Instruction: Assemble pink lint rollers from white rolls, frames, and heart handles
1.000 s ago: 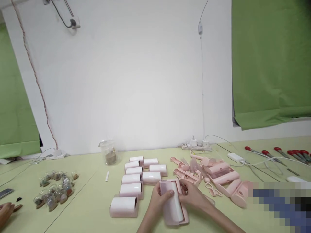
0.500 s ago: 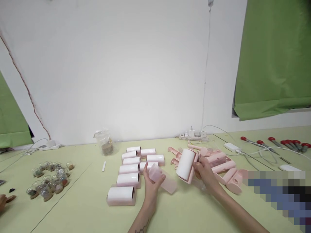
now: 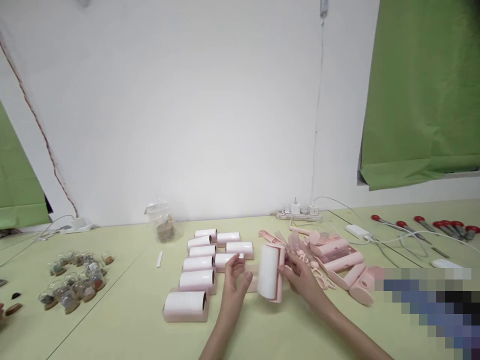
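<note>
My right hand (image 3: pixel 302 280) is closed around a pink lint roller (image 3: pixel 269 272) with a white sticky roll, held almost upright above the table. To its left, my left hand (image 3: pixel 235 282) is open, thumb and fingers apart and slightly curled. A translucent pink cover (image 3: pixel 252 281) shows between my left thumb and the held roller, partly hidden by both. Beyond my left hand, several white rolls in pink holders, such as the nearest lint roller (image 3: pixel 185 306), lie in two columns.
Pink plastic parts (image 3: pixel 343 255) are heaped at right, with a power strip (image 3: pixel 299 215) behind. Red-ended tools (image 3: pixel 446 227) and white cables lie farther right. Small glass domes (image 3: pixel 69 295) and a clear plastic bag (image 3: pixel 162 220) stand at left. A co-worker's fingertips show at the left edge.
The lint roller has come left and lower, turning more upright, towards my left hand. My left hand has let go of the translucent cover, which now sits behind the thumb.
</note>
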A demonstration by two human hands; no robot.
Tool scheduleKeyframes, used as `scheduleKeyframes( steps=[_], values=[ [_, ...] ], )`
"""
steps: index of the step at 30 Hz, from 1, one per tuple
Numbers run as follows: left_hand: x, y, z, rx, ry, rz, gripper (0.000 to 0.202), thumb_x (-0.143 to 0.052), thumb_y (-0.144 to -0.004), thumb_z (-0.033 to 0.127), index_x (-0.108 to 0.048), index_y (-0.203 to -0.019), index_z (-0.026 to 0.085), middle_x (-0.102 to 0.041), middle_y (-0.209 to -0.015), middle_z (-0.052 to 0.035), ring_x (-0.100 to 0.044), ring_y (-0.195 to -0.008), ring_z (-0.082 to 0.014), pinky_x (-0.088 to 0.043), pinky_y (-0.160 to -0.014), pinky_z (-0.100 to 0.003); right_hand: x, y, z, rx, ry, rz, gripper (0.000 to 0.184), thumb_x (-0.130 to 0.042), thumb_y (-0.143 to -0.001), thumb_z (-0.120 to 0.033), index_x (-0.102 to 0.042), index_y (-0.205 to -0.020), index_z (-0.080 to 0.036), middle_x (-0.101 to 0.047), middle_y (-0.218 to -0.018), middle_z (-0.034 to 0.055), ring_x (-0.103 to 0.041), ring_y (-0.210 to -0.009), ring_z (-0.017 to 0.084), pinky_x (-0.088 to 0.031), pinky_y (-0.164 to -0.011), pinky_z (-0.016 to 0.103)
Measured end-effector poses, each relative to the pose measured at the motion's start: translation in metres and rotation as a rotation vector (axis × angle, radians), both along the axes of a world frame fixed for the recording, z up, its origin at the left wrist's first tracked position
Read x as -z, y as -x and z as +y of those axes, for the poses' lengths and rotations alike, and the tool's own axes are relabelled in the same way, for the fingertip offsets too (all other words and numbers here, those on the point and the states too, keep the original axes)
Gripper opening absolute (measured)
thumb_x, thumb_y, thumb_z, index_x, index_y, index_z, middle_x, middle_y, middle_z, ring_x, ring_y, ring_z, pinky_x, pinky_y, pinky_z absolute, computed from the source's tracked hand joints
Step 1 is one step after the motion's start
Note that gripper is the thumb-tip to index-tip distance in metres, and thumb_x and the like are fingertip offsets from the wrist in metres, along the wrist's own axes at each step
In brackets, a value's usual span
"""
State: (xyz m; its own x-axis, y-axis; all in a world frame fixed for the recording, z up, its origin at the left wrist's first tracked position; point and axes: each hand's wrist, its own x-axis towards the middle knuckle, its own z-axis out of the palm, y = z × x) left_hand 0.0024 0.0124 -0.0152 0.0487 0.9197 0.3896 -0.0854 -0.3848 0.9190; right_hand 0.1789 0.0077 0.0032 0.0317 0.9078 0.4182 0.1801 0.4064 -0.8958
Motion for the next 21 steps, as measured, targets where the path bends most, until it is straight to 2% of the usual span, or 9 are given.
scheduleKeyframes(
  steps=[2, 3, 5, 7, 10, 13, 17, 21],
  values=[
    [-0.003, -0.002, -0.003, 0.215, 0.043, -0.042, 0.062, -0.063, -0.064, 0.048, -0.042, -0.113, 0.017, -0.055, -0.109, -0.0127, -0.053, -0.100, -0.0241, -0.041, -0.086, -0.035, 0.000, 0.009, -0.007, -0.107, -0.028, -0.101, 0.029, -0.053, -0.073, -0.035, -0.054, -0.095, -0.017, -0.061, -0.091, 0.0072, -0.054, -0.090, 0.023, -0.044, -0.074, 0.031],
    [-0.004, -0.003, -0.004, 0.288, 0.077, -0.022, 0.061, -0.066, -0.062, 0.046, -0.045, -0.111, 0.016, -0.057, -0.106, -0.0123, -0.054, -0.097, -0.0247, -0.043, -0.083, -0.034, -0.001, 0.012, -0.012, -0.136, -0.020, -0.147, 0.028, -0.053, -0.074, -0.034, -0.053, -0.096, -0.018, -0.060, -0.093, 0.0067, -0.054, -0.089, 0.022, -0.044, -0.072, 0.031],
    [-0.004, -0.004, -0.008, 0.323, 0.144, 0.078, 0.051, -0.068, -0.061, 0.041, -0.053, -0.102, 0.014, -0.062, -0.099, -0.0109, -0.057, -0.089, -0.0248, -0.045, -0.077, -0.032, -0.001, 0.015, -0.021, -0.140, -0.003, -0.215, 0.023, -0.050, -0.076, -0.033, -0.049, -0.095, -0.020, -0.058, -0.092, 0.0046, -0.055, -0.077, 0.018, -0.044, -0.065, 0.028],
    [-0.006, -0.003, -0.012, 0.246, 0.168, 0.172, 0.043, -0.067, -0.062, 0.038, -0.057, -0.094, 0.012, -0.064, -0.090, -0.0093, -0.057, -0.083, -0.0237, -0.046, -0.072, -0.030, -0.001, 0.012, -0.027, -0.105, 0.006, -0.242, 0.016, -0.041, -0.081, -0.032, -0.045, -0.093, -0.021, -0.056, -0.076, 0.0003, -0.051, -0.060, 0.014, -0.042, -0.057, 0.026],
    [-0.010, -0.002, -0.016, 0.106, 0.119, 0.188, 0.043, -0.064, -0.066, 0.033, -0.053, -0.103, 0.014, -0.062, -0.095, -0.0073, -0.055, -0.085, -0.0221, -0.044, -0.074, -0.029, -0.006, 0.003, -0.031, -0.072, -0.010, -0.299, 0.024, -0.028, -0.087, -0.034, -0.045, -0.100, -0.022, -0.049, -0.058, -0.0035, -0.046, -0.050, 0.013, -0.040, -0.053, 0.025],
    [-0.013, -0.002, -0.017, -0.001, 0.077, 0.211, 0.040, -0.063, -0.066, 0.031, -0.053, -0.102, 0.017, -0.061, -0.092, -0.0049, -0.054, -0.084, -0.0214, -0.043, -0.074, -0.029, -0.014, -0.001, -0.033, -0.025, -0.071, -0.464, 0.030, -0.033, -0.087, -0.038, -0.049, -0.108, -0.025, -0.059, -0.072, 0.0005, -0.053, -0.058, 0.015, -0.041, -0.058, 0.026],
    [-0.012, -0.004, -0.016, -0.053, 0.058, 0.263, 0.032, -0.062, -0.065, 0.030, -0.054, -0.093, 0.018, -0.060, -0.084, -0.0026, -0.054, -0.077, -0.0202, -0.042, -0.070, -0.028, -0.021, 0.002, -0.038, 0.030, -0.073, -0.623, 0.027, -0.037, -0.085, -0.040, -0.058, -0.095, -0.026, -0.065, -0.075, 0.0002, -0.056, -0.059, 0.016, -0.040, -0.054, 0.025],
    [-0.008, -0.003, -0.014, -0.108, 0.000, 0.281, 0.030, -0.060, -0.068, 0.029, -0.052, -0.095, 0.019, -0.058, -0.088, -0.0041, -0.053, -0.083, -0.0210, -0.041, -0.074, -0.030, -0.021, 0.003, -0.040, 0.074, -0.063, -0.641, 0.028, -0.039, -0.084, -0.041, -0.061, -0.088, -0.025, -0.066, -0.080, 0.0018, -0.058, -0.063, 0.018, -0.041, -0.055, 0.026]
  ],
)
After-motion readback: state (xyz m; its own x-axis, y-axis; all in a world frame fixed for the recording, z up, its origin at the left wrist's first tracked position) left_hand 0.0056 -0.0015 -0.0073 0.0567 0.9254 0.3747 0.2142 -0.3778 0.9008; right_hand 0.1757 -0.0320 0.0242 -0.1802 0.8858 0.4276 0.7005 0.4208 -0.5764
